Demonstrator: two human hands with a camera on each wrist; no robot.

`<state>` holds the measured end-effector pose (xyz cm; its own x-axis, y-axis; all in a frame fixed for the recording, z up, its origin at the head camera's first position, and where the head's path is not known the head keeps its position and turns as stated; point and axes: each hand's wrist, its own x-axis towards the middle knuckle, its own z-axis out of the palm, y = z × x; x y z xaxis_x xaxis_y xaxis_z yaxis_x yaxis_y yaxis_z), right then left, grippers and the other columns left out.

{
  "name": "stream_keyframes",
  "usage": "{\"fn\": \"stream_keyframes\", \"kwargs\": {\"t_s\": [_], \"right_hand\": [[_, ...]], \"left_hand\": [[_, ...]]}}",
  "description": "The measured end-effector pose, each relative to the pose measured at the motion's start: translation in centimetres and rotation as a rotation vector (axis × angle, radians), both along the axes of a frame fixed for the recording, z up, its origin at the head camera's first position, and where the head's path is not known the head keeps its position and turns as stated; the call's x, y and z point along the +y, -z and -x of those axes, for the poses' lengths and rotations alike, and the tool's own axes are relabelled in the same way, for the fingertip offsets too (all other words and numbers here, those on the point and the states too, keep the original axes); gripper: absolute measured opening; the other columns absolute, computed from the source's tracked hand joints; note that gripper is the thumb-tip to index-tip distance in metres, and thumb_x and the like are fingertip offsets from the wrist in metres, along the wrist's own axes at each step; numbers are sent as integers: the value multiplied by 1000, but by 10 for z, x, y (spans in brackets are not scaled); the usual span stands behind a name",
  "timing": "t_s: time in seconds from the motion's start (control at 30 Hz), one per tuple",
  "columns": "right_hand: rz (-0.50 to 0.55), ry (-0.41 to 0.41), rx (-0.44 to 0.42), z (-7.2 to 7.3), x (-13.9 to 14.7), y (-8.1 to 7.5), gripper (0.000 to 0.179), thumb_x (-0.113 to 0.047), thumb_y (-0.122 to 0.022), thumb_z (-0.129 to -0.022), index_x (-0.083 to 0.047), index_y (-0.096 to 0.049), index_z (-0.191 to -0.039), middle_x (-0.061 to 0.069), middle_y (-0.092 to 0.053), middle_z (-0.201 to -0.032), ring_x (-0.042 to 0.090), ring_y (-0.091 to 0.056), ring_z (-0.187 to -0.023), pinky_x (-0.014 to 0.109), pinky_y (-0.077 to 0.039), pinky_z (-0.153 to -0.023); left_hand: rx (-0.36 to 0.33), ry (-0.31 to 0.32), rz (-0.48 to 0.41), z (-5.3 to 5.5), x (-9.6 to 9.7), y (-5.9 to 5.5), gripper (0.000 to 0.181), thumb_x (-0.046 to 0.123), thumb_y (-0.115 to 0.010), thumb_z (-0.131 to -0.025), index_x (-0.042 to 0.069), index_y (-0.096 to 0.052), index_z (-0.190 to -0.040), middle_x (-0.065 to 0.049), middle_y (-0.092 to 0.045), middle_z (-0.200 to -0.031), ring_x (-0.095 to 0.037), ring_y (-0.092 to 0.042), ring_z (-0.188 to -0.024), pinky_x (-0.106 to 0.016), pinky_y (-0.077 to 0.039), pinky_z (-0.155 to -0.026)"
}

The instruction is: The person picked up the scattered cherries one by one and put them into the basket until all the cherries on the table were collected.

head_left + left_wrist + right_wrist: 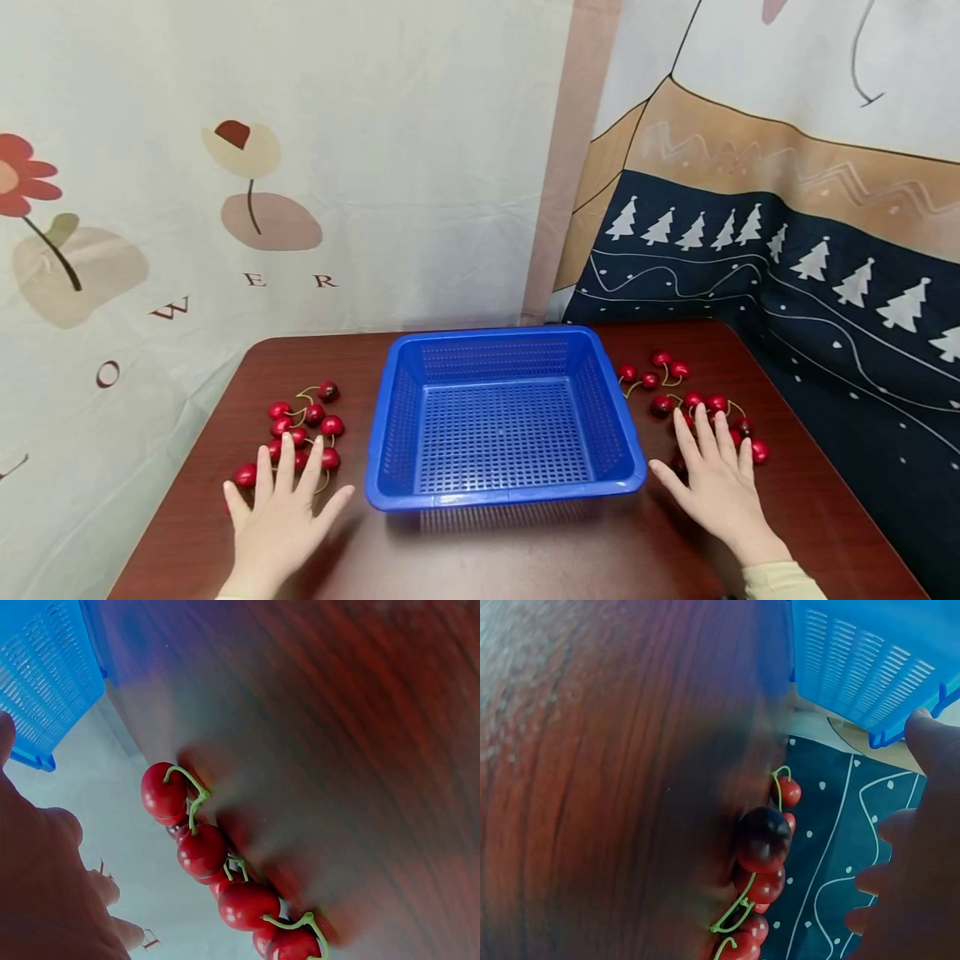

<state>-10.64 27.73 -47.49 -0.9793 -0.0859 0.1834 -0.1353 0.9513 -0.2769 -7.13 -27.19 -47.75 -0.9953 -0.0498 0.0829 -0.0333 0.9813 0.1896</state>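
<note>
Basket (502, 433): blue, mesh-sided, mid-table (487, 558); cropped at 10 o'clock in the left wrist view, at 1 o'clock in the right.
Left hand (277, 517): at 8 o'clock from the basket, fingers straight and spread apart, above the cherries; a dim, cropped outline in its wrist view.
Left cherries (314, 414): red, green-stemmed, at 9 o'clock from the basket; fingers hide some, so I cannot give a count.
Right hand (716, 496): at 4 o'clock from the basket, fingers likewise straight and apart, above its cherries; shadowy in its wrist view.
Right cherries (716, 403): at 3 o'clock, partly covered by fingers.
Cuff (780, 581): pale, cut off at 5 o'clock.
Dark sliver (726, 597): beside the cuff, too cropped to identify.
</note>
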Motion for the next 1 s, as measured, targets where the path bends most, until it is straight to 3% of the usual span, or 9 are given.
{"fn": "stream_keyframes", "kwargs": {"t_s": [0.4, 0.6, 0.8, 1.0], "right_hand": [[26, -1, -23, 2, 1, 0, 85, -53, -55, -95, -4, -22, -156, 30, -12, -159, 48, 6, -146, 70, 10, -109], [50, -9, -11, 5, 3, -6, 85, -52, -55, -95, -3, -21, -156, 30, -10, -159, 47, 8, -146, 69, 11, -108], [77, -23, 9, 9, 2, -13, 85, -53, -55, -95, -4, -20, -157, 29, -10, -160, 47, 6, -147, 68, 12, -109], [106, -46, 75, 13, 2, -19, 86, -49, -59, -94, -5, -21, -157, 29, -12, -159, 47, 4, -147, 66, 11, -111]], "left_hand": [[-27, -16, -3, -2, -2, -3, 87, 69, -45, -92, 10, -29, -155, -31, -5, -159, -54, 13, -142, -76, 24, -94], [-7, -15, -7, -1, -5, -6, 87, 67, -46, -93, 10, -28, -155, -31, -4, -159, -54, 13, -142, -74, 26, -94], [3, 1, -39, 1, -6, -13, 85, 64, -45, -96, 11, -22, -157, -27, 1, -161, -52, 15, -143, -76, 24, -94], [44, 16, -105, 7, 0, -25, 81, 62, -44, -97, 12, -21, -158, -29, -5, -160, -53, 10, -144, -79, 16, -97]]}}
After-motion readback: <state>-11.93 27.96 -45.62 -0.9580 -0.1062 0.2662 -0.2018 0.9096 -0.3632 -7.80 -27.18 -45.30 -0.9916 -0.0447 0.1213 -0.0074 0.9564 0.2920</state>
